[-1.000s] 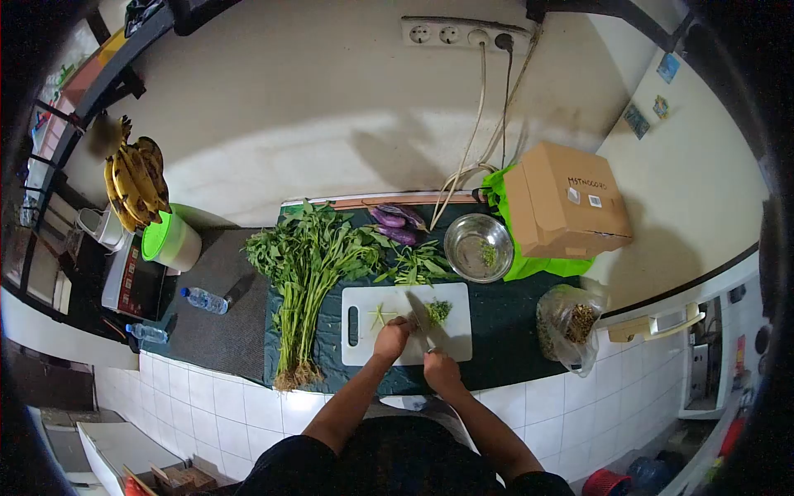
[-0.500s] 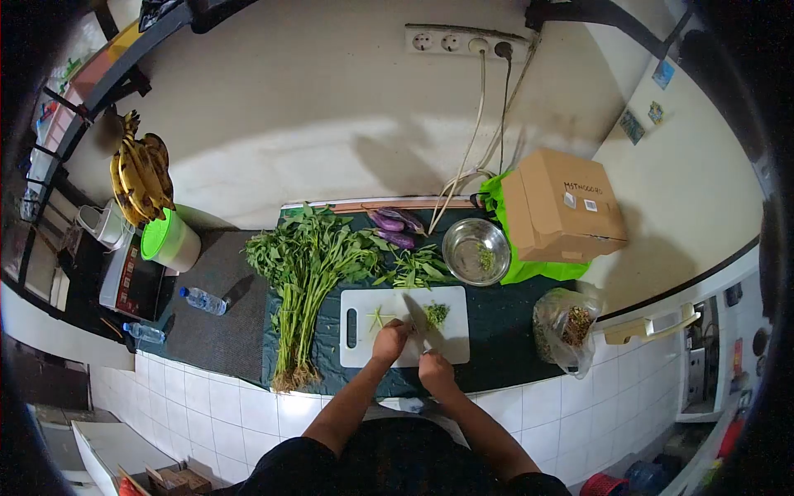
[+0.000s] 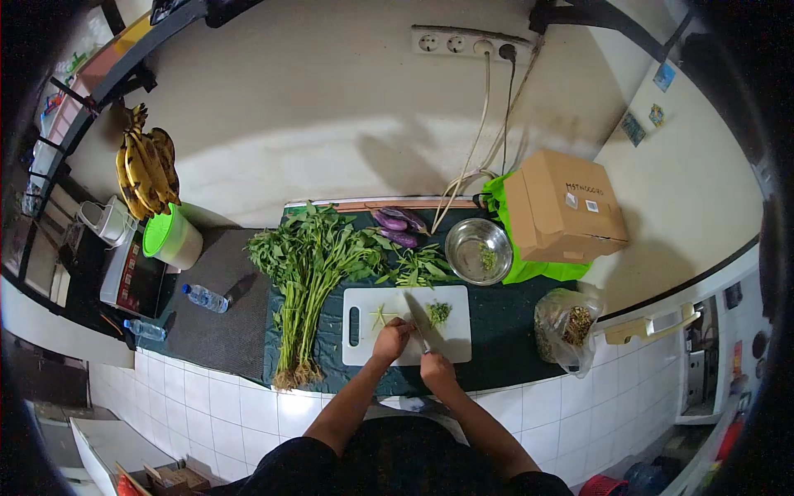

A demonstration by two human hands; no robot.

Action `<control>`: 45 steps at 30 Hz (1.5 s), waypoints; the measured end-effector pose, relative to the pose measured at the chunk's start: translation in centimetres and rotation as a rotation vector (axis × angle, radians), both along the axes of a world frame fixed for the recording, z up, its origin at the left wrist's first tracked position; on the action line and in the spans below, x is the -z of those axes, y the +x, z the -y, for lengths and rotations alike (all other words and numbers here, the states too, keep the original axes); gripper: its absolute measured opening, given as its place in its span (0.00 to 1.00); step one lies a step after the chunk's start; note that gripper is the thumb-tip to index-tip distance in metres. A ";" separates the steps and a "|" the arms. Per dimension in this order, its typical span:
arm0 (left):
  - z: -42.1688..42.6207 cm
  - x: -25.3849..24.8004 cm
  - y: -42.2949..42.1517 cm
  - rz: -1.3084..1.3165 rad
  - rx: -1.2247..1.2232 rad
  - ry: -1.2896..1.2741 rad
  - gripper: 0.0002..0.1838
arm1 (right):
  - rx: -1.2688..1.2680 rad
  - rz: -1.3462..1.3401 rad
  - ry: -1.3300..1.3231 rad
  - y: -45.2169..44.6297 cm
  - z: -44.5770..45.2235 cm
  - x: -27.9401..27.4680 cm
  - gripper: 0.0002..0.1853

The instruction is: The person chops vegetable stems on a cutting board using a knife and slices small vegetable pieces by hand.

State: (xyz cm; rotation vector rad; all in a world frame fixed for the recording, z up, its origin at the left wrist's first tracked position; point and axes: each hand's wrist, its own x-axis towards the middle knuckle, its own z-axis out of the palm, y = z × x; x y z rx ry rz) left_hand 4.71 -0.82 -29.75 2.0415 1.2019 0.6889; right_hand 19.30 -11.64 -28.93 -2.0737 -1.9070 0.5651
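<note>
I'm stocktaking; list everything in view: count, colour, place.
Cutting board: one, white, counter
Knife: one, grey, over board
Stems: several, green, on board
Chopped pile: one, green, on board
Leafy bunch: one, green, left of board
Eggplants: several, purple, behind board
Bowl: one, silver, behind board
Box: one, brown, right
Bag: one, green, by box
Plastic bag: one, clear, right
Bananas: one bunch, yellow, upper left
Bottles: two, clear, left
Tub: one, white, left
Socket strip: one, white, wall
Left hand: one, bare, over board
Right hand: one, bare, on knife
</note>
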 end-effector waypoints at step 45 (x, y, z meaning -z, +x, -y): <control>0.4 -0.4 -1.2 -0.143 0.063 0.061 0.13 | 0.003 -0.063 -0.130 -0.7 -1.2 0.0 0.18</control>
